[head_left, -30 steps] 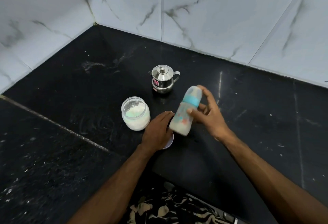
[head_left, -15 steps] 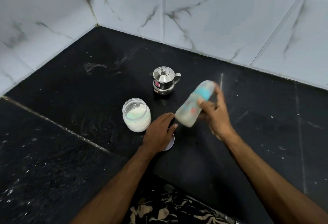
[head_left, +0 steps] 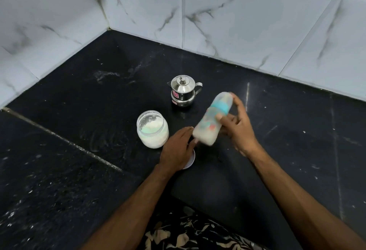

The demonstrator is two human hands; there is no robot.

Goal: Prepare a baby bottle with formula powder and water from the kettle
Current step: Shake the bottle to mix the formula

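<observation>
My right hand [head_left: 238, 126] grips a baby bottle [head_left: 212, 119] with a teal collar and clear cap, holding it tilted above the counter. Milky white liquid fills the bottle, which looks motion-blurred. My left hand [head_left: 177, 151] lies flat on a white round lid [head_left: 190, 161] resting on the counter, fingers together, covering most of it. An open jar of white formula powder [head_left: 152, 128] stands just left of my left hand. A small steel kettle [head_left: 183, 91] with its lid on stands behind, beyond the bottle.
The black stone counter [head_left: 79, 170] is speckled with white powder and has a seam running diagonally on the left. White marble-tiled walls [head_left: 237, 21] meet in a corner at the back. Patterned clothing [head_left: 188, 234] shows at the bottom edge.
The bottle has swung from near upright to tilted with its cap further right, then back a little towards upright. My left hand has stayed on the lid.
</observation>
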